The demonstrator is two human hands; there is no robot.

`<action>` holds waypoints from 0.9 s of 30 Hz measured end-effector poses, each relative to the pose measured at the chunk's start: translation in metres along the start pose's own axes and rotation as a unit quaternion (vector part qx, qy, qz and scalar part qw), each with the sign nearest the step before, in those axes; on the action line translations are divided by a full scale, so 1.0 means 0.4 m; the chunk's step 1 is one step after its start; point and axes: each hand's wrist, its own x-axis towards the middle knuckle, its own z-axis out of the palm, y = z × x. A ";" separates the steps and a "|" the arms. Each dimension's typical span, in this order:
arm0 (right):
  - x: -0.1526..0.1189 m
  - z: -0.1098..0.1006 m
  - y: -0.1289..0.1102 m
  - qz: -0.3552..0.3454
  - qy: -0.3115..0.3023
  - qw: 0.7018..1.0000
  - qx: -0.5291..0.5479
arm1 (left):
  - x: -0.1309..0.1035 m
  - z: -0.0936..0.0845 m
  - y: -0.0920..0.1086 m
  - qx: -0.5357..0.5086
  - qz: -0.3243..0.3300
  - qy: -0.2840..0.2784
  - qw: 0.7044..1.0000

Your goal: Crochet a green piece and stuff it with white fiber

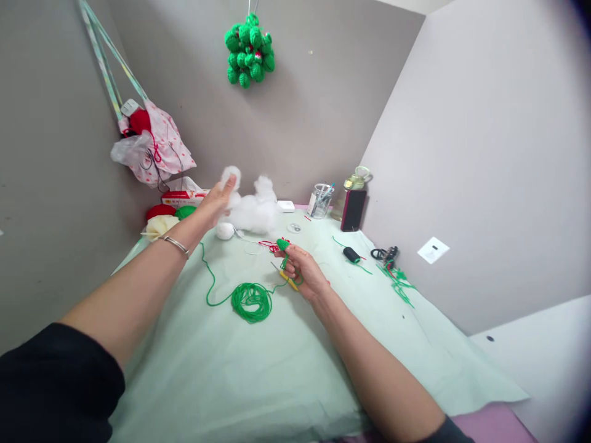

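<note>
My left grip (218,203) pinches one tuft of white stuffing (231,176) beside one larger pile (253,215); my right grip (305,272) grasps one small green crocheted piece (283,244) above the tabletop (207,369), where one green yarn coil (260,303) and one black spool (351,255) lie.

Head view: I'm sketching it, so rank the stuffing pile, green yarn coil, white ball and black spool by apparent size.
1. Stuffing pile
2. Green yarn coil
White ball and black spool: alike, not ranked.

Head cam: 1 view, looks fwd & down from close above tabletop (194,381) twd wall (318,111).
</note>
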 end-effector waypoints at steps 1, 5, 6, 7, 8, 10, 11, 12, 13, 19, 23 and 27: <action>-0.001 0.000 -0.001 -0.004 -0.005 1.000 0.002 | -0.018 -0.003 -0.005 -0.012 -0.032 -0.007 0.999; -0.026 0.014 -0.012 0.005 -0.070 0.998 -0.007 | -0.121 0.007 -0.034 -0.062 -0.118 -0.037 0.990; -0.038 0.022 -0.014 0.018 -0.099 0.995 -0.016 | -0.153 0.014 -0.045 -0.075 -0.130 -0.046 0.988; -0.050 0.031 -0.016 0.033 -0.130 0.991 -0.026 | -0.187 0.022 -0.057 -0.087 -0.140 -0.055 0.985; -0.061 0.040 -0.017 0.046 -0.158 0.986 -0.036 | -0.222 0.030 -0.070 -0.099 -0.148 -0.067 0.982; -0.077 0.057 -0.014 0.059 -0.192 0.979 -0.047 | -0.294 0.045 -0.094 -0.118 -0.166 -0.092 0.975; -0.080 0.064 -0.012 0.058 -0.197 0.977 -0.049 | -0.327 0.052 -0.104 -0.126 -0.175 -0.104 0.971; -0.081 0.068 -0.009 0.054 -0.197 0.978 -0.049 | -0.358 0.057 -0.111 -0.133 -0.181 -0.116 0.968; -0.080 0.071 -0.005 0.048 -0.192 0.979 -0.049 | -0.385 0.061 -0.115 -0.141 -0.178 -0.125 0.966; -0.064 0.061 0.005 0.021 -0.146 0.986 -0.076 | -0.446 0.039 -0.119 -0.147 -0.140 -0.174 0.964; -0.057 0.059 0.008 -0.007 -0.097 0.987 -0.131 | -0.420 0.003 -0.128 -0.113 -0.124 -0.153 0.974; -0.034 0.045 0.013 -0.084 -0.003 0.974 -0.212 | -0.400 -0.027 -0.124 -0.086 -0.093 -0.108 0.986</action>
